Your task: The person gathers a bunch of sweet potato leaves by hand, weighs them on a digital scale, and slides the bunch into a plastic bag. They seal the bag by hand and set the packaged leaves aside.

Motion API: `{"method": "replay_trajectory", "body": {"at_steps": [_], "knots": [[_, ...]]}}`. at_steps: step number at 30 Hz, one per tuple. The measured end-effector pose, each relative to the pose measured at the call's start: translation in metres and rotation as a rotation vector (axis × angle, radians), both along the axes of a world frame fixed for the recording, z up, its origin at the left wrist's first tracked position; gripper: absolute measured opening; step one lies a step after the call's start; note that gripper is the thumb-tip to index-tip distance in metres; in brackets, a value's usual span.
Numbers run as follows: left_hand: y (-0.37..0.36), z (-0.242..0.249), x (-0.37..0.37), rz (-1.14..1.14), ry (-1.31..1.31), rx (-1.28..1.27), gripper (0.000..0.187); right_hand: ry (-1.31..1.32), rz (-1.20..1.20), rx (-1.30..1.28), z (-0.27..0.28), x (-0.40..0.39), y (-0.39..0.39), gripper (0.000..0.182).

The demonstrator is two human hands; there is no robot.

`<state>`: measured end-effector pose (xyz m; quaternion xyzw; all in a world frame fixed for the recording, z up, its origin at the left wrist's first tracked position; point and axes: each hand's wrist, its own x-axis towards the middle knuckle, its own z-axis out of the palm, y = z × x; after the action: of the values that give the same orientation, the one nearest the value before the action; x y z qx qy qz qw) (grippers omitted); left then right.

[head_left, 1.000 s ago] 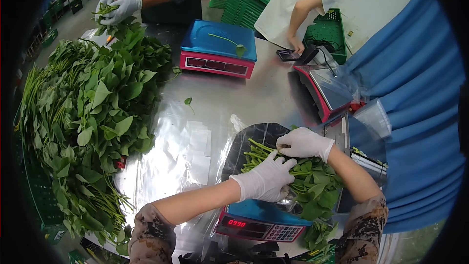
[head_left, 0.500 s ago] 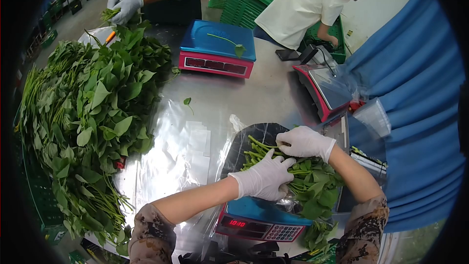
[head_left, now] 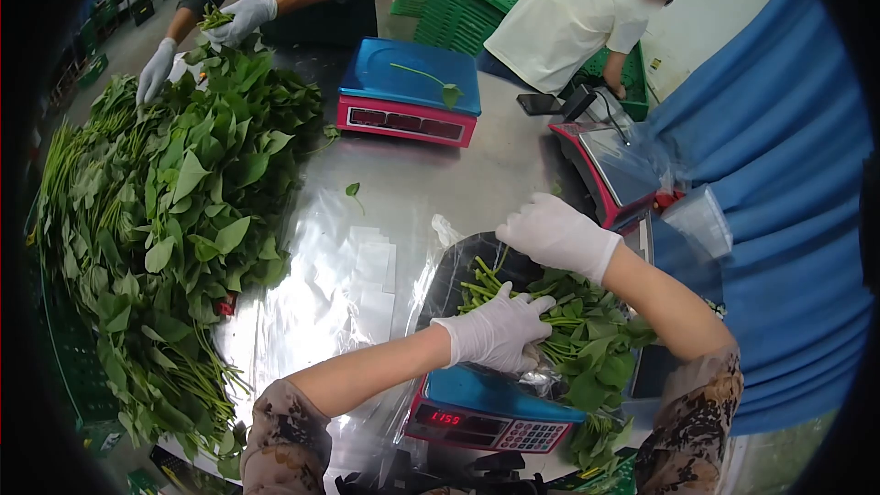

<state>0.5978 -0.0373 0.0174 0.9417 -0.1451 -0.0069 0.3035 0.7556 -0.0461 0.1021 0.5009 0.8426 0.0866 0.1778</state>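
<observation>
A bunch of leafy green stems [head_left: 600, 344] lies on a dark marbled plate on the near scale [head_left: 500, 399], whose red display is lit. My left hand [head_left: 500, 328], in a white glove, rests on the stems with its fingers spread. Above the bunch, my right hand [head_left: 559, 236], also gloved, is closed, with a green stem hanging from its fingers and a leaf showing just beyond it. Part of the plate is hidden under my hands and the leaves.
A big heap of leafy greens [head_left: 183, 211] covers the left side. A second scale [head_left: 408, 92] stands at the back, a third [head_left: 610, 165] at right beside a phone [head_left: 539, 104]. One co-worker handles greens; another bends over a green crate.
My right hand has risen off the bunch, lifting a stem away. The near display reads differently. The co-worker's hands at the upper left have moved apart, one reaching down to the heap.
</observation>
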Motion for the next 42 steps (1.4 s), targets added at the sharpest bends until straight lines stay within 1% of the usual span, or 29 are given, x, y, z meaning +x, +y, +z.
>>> {"method": "replay_trajectory", "body": {"at_steps": [2,5,7,9,12,13,15,17,18,19,21,23,25,27,30,32,34,35,36,38,39,40,42], "knots": [[0.000,-0.003,0.000,-0.002,0.010,-0.024,0.043,-0.121,0.106,0.055,-0.003,-0.007,0.014,0.005],[0.000,-0.005,-0.002,0.001,-0.022,-0.018,0.043,-0.128,0.168,0.172,0.022,-0.019,0.049,0.003],[0.001,0.000,-0.002,-0.003,-0.001,0.002,0.043,-0.073,0.243,0.294,0.027,-0.030,0.080,0.002],[0.000,0.001,-0.003,-0.006,0.004,0.007,0.042,0.128,0.370,0.400,0.040,-0.058,0.113,0.015],[-0.001,-0.003,-0.005,0.004,-0.009,-0.006,0.042,0.571,0.369,0.600,0.058,-0.085,0.125,0.034],[-0.001,-0.003,-0.005,0.006,-0.011,-0.009,0.042,0.637,0.246,0.510,0.057,-0.078,0.120,0.045],[0.000,-0.001,-0.006,0.011,-0.013,-0.019,0.041,0.712,-0.076,0.214,0.039,-0.039,0.104,0.044],[0.001,0.002,-0.006,0.002,0.000,-0.025,0.041,0.492,-0.371,-0.041,0.014,0.010,0.071,0.051],[0.000,0.002,-0.006,0.006,-0.013,-0.021,0.040,0.424,-0.483,-0.072,-0.011,0.043,0.045,0.055],[0.000,0.000,-0.006,0.010,-0.023,-0.017,0.040,0.366,-0.709,-0.240,-0.019,0.061,0.022,0.057],[0.000,-0.001,-0.007,0.012,-0.027,-0.018,0.038,0.433,-0.955,-0.452,-0.025,0.088,-0.021,0.057],[0.000,0.001,-0.005,0.004,-0.018,-0.019,0.037,0.753,-1.254,-0.556,-0.022,0.088,-0.051,0.056],[0.001,0.003,-0.004,0.005,-0.027,-0.006,0.035,1.054,-1.466,-0.603,-0.010,0.079,-0.067,0.055],[0.000,0.004,-0.005,0.007,-0.033,0.003,0.033,1.328,-1.585,-0.602,0.007,0.061,-0.077,0.055],[-0.002,0.004,-0.006,0.018,-0.056,0.026,0.031,1.345,-1.545,-0.509,0.036,0.032,-0.092,0.056],[-0.005,0.002,-0.008,0.025,-0.086,0.060,0.031,0.913,-1.214,-0.387,0.057,0.016,-0.107,0.064],[-0.007,0.002,-0.009,0.040,-0.096,0.056,0.030,0.681,-1.088,-0.385,0.052,0.009,-0.128,0.066],[-0.009,0.002,-0.011,0.044,-0.099,0.052,0.030,0.659,-1.039,-0.372,0.050,0.000,-0.140,0.068],[-0.011,0.004,-0.012,0.045,-0.090,0.051,0.030,0.630,-1.030,-0.410,0.052,-0.011,-0.147,0.068],[-0.012,0.008,-0.015,0.048,-0.075,0.056,0.030,0.700,-0.904,-0.251,0.052,-0.035,-0.169,0.071],[-0.013,0.007,-0.020,0.068,-0.309,0.089,0.030,0.727,-0.929,-0.286,0.048,-0.041,-0.175,0.074],[-0.017,0.008,-0.022,0.061,-0.252,0.059,0.029,0.701,-0.918,-0.321,0.055,-0.056,-0.175,0.084],[-0.019,0.018,-0.026,0.052,-0.134,0.006,0.027,0.440,-0.754,-0.059,0.034,-0.074,-0.203,0.100]]}}
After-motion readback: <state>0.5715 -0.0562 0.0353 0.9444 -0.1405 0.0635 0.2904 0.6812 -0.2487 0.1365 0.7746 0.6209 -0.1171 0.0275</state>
